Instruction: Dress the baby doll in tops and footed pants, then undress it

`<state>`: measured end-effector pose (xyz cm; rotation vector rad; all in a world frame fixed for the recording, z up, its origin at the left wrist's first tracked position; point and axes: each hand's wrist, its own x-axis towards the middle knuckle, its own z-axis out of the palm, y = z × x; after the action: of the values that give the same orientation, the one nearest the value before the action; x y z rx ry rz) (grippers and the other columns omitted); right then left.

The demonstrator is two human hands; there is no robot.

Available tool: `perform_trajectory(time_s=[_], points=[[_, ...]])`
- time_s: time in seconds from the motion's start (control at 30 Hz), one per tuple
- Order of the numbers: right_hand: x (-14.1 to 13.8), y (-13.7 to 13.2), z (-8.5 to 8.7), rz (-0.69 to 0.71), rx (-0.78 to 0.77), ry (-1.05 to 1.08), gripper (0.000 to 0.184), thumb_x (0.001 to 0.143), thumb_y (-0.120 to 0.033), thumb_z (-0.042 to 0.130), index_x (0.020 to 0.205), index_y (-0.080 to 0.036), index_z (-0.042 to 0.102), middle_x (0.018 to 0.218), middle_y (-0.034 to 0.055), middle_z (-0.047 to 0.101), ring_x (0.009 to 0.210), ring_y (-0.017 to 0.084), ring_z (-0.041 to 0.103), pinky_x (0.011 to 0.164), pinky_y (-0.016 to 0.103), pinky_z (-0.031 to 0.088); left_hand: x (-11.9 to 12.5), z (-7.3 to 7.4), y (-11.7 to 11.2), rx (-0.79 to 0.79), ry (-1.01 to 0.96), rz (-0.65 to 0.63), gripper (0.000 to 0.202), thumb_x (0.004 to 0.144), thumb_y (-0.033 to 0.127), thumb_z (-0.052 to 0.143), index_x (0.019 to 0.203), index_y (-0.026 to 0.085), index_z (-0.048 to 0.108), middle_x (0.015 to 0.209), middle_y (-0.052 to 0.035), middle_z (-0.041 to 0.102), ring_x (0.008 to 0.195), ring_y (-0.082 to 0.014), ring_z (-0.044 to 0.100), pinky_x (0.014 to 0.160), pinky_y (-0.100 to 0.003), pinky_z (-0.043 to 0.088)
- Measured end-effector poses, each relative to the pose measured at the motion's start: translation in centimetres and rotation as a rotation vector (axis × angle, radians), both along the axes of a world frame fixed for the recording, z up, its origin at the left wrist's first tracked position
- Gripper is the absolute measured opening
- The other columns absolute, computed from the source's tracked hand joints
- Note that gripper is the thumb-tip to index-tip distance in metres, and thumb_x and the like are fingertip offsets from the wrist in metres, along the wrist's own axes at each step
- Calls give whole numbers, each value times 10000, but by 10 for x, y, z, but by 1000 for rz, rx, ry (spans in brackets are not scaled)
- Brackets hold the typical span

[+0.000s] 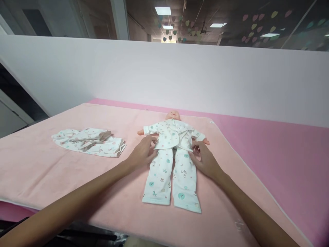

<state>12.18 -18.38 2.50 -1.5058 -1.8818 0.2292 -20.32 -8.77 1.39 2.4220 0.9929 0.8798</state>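
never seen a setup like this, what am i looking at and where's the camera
There's no machine: these are a person's bare left hand and right hand. The single picture comes from a camera worn on their head, looking forward and down. On a pink blanket lies a doll in a patterned shirt, with similar trousers below. The hands are either side of its waist; whether they grip anything is unclear. More patterned clothing lies off to the left.

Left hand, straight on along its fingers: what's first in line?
The left hand would probably meet the printed jacket first, near its lower side; they look very close, and whether they already touch is unclear.
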Motion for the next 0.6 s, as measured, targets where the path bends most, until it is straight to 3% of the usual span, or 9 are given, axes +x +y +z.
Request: perform_trajectory(time_s=[0.13,0.23,0.33,0.43,0.53,0.6], points=[[5,2,-21,-96,-35,-146,131,996,-362,559,1026,-235,563,938,57,648,838,253,603,731,372,440,7,-5,-3,12,141,116,215,900,226,559,1109,229,508,997,-65,673,916,-278,615,793,-392,445],[5,5,-27,-28,10,-287,194,995,-264,471,803,-245,455,758,31,561,724,226,514,664,357,357,10,-9,-5,33,171,114,183,873,179,523,1037,242,468,888,-28,644,818,-251,598,737,-359,417],[9,0,-24,97,8,-316,252,960,-225,500,737,-241,382,703,12,515,698,206,468,660,349,331,4,-12,-6,60,226,46,231,841,169,538,1052,245,483,788,11,610,738,-232,574,709,-341,392],[17,-4,-14,122,-58,-213,280,986,-289,522,729,-235,426,716,11,534,717,203,484,683,343,353,-3,-6,-5,108,251,-21,238,836,181,560,1063,238,517,730,31,603,695,-218,553,730,-347,391],[23,7,-1,-53,-132,26,371,1062,-449,450,762,-239,513,781,26,599,756,213,527,709,342,389,-1,10,-1,156,164,-62,127,907,238,548,1034,233,555,789,9,638,753,-215,580,772,-353,411],[26,29,7,-194,-261,260,458,1070,-552,414,775,-239,575,816,42,649,773,215,568,703,334,414,11,24,7,154,71,-49,111,985,314,509,1010,230,578,892,-24,674,850,-225,610,801,-355,426]])
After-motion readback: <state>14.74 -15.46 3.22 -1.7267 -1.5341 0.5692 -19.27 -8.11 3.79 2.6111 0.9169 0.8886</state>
